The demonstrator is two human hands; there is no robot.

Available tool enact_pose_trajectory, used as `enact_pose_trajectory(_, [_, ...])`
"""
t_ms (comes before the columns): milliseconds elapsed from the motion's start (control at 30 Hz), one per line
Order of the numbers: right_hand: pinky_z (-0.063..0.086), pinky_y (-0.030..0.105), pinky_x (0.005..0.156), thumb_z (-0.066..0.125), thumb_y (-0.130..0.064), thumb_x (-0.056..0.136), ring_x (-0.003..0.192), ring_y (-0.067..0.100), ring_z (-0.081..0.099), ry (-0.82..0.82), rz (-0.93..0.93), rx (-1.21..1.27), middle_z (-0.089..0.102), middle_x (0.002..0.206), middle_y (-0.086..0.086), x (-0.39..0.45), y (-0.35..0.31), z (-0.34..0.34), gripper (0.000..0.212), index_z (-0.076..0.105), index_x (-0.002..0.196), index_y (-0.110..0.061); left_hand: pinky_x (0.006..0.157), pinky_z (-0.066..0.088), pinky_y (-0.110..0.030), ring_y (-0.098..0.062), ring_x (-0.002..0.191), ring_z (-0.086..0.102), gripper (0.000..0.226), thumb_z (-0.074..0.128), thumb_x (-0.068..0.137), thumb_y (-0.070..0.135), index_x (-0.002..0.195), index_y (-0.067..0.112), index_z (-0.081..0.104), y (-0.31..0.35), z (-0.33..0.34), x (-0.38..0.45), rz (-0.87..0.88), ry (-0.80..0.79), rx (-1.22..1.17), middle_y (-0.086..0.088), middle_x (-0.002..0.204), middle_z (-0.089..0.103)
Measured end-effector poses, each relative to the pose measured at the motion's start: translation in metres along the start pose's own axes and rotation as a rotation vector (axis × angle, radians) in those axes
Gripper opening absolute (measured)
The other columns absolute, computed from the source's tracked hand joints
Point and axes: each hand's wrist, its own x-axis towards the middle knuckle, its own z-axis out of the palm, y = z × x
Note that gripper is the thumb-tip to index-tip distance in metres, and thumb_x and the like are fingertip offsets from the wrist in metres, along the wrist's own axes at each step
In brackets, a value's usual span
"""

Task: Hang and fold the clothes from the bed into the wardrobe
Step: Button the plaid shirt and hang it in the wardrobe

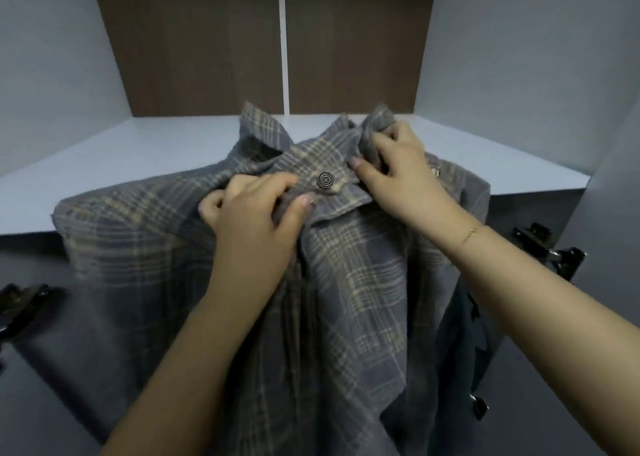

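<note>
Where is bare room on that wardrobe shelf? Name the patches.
The white shelf is bare left of the plaid shirt, out to the side wall, and in a strip behind its collar. The middle front is crowded: left hand and right hand grip the fabric.

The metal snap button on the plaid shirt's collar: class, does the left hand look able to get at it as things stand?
Probably yes. The snap button lies bare on the plaid shirt, between both hands. The left hand grips the cloth beside it, with nothing over it; the right hand holds the collar on its other side.

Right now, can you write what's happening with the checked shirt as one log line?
left hand: grips plaid shirt placket | right hand: pinches collar | top snap: visible | shirt: hanging below white shelf
</note>
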Motion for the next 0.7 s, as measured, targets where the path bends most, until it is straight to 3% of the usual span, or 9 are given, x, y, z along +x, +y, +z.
enact_pose_trajectory(100, [0.035, 0.035, 0.091, 0.054, -0.021, 0.097, 0.105, 0.033, 0.047, -0.173, 0.000, -0.048, 0.045, 0.108, 0.019, 0.042, 0.014, 0.013, 0.033, 0.035, 0.070, -0.018, 0.091, 0.038, -0.036, -0.017, 0.094, 0.056, 0.016, 0.059, 0.095, 0.035, 0.098, 0.021, 0.066, -0.010, 0.005, 0.054, -0.051, -0.251, -0.009, 0.007, 0.083, 0.063])
enact_pose_trajectory(167, [0.029, 0.027, 0.078, 0.051, -0.016, 0.097, 0.096, 0.028, 0.047, -0.281, 0.015, -0.037, 0.042, 0.100, 0.014, 0.070, 0.023, 0.018, 0.032, 0.034, 0.070, -0.020, 0.077, 0.046, -0.030, -0.019, 0.080, 0.058, 0.025, 0.061, 0.095, 0.033, 0.094, 0.008, 0.066, -0.017, 0.012, 0.090, -0.110, -0.472, -0.091, -0.010, 0.081, 0.065])
enact_pose_trajectory(233, [0.023, 0.023, 0.069, 0.049, -0.011, 0.096, 0.089, 0.022, 0.042, -0.344, 0.024, -0.038, 0.042, 0.094, 0.009, 0.096, 0.030, 0.027, 0.030, 0.035, 0.071, -0.021, 0.060, 0.031, -0.026, -0.018, 0.070, 0.050, 0.033, 0.061, 0.095, 0.030, 0.086, -0.002, 0.061, -0.028, 0.022, 0.119, -0.152, -0.585, -0.050, -0.018, 0.075, 0.053])
enact_pose_trajectory(300, [0.022, 0.024, 0.066, 0.046, -0.006, 0.095, 0.091, 0.025, 0.047, -0.389, 0.047, -0.058, 0.050, 0.093, 0.012, 0.123, 0.036, 0.041, 0.026, 0.039, 0.073, -0.017, 0.061, 0.025, -0.028, -0.017, 0.071, 0.045, 0.029, 0.059, 0.096, 0.025, 0.084, -0.001, 0.060, -0.042, 0.039, 0.143, -0.203, -0.614, 0.006, -0.015, 0.076, 0.048])
enact_pose_trajectory(400, [0.026, 0.024, 0.069, 0.045, -0.008, 0.097, 0.108, 0.029, 0.054, -0.425, 0.102, -0.077, 0.060, 0.116, 0.020, 0.164, 0.043, 0.063, 0.019, 0.043, 0.079, -0.014, 0.064, 0.028, -0.027, -0.018, 0.073, 0.046, 0.025, 0.059, 0.096, 0.021, 0.086, -0.002, 0.063, -0.061, 0.065, 0.177, -0.292, -0.636, 0.000, -0.014, 0.079, 0.050])
enact_pose_trajectory(467, [0.026, 0.023, 0.070, 0.045, -0.009, 0.097, 0.112, 0.030, 0.054, -0.435, 0.143, -0.079, 0.060, 0.122, 0.020, 0.187, 0.049, 0.073, 0.021, 0.044, 0.077, -0.013, 0.064, 0.029, -0.027, -0.020, 0.072, 0.046, 0.023, 0.059, 0.096, 0.018, 0.079, 0.004, 0.054, -0.068, 0.077, 0.195, -0.331, -0.616, 0.011, -0.014, 0.077, 0.049])
enact_pose_trajectory(533, [0.027, 0.021, 0.071, 0.046, -0.008, 0.096, 0.113, 0.029, 0.054, -0.425, 0.162, -0.078, 0.060, 0.124, 0.019, 0.204, 0.054, 0.082, 0.010, 0.054, 0.091, -0.008, 0.064, 0.031, -0.027, -0.020, 0.072, 0.046, 0.021, 0.058, 0.095, 0.012, 0.077, 0.008, 0.050, -0.074, 0.088, 0.206, -0.371, -0.588, -0.057, -0.010, 0.073, 0.048])
enact_pose_trajectory(600, [0.033, 0.022, 0.071, 0.050, -0.012, 0.095, 0.103, 0.026, 0.055, -0.442, 0.176, -0.057, 0.062, 0.118, 0.014, 0.214, 0.057, 0.083, 0.017, 0.061, 0.106, -0.005, 0.066, 0.035, -0.027, -0.021, 0.074, 0.049, 0.005, 0.056, 0.095, 0.008, 0.091, 0.010, 0.054, -0.080, 0.093, 0.208, -0.393, -0.553, -0.143, -0.005, 0.074, 0.052])
enact_pose_trajectory(700, [0.040, 0.021, 0.063, 0.063, -0.029, 0.089, 0.082, 0.010, 0.054, -0.429, 0.208, 0.071, 0.061, 0.096, -0.003, 0.206, 0.055, 0.058, 0.023, 0.064, 0.107, -0.015, 0.060, 0.040, -0.025, -0.018, 0.063, 0.053, 0.012, 0.056, 0.096, 0.011, 0.107, 0.017, 0.057, -0.088, 0.087, 0.206, -0.434, -0.593, -0.321, -0.002, 0.066, 0.058])
